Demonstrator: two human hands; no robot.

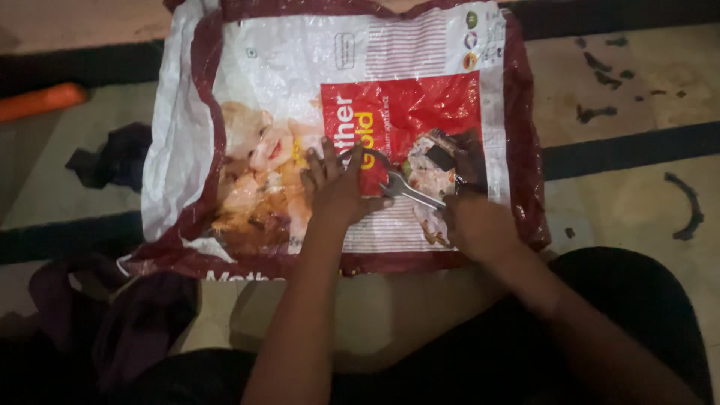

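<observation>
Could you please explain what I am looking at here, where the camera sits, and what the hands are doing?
There is no machine here: a person works with two bare hands, and the single picture comes from a camera worn on their head, looking down. They seem to be seated on a pale tiled floor with dark stripes. Spread on it is a flattened red and white plastic sack that serves as a work mat. The left hand presses down on a thin metal ring lying on the sack. The right hand grips a shiny metal spanner whose head meets that ring, beside a small dark block-shaped part. On the floor lie a dark crumpled cloth, an orange tube-like object and a dark curved piece.
</observation>
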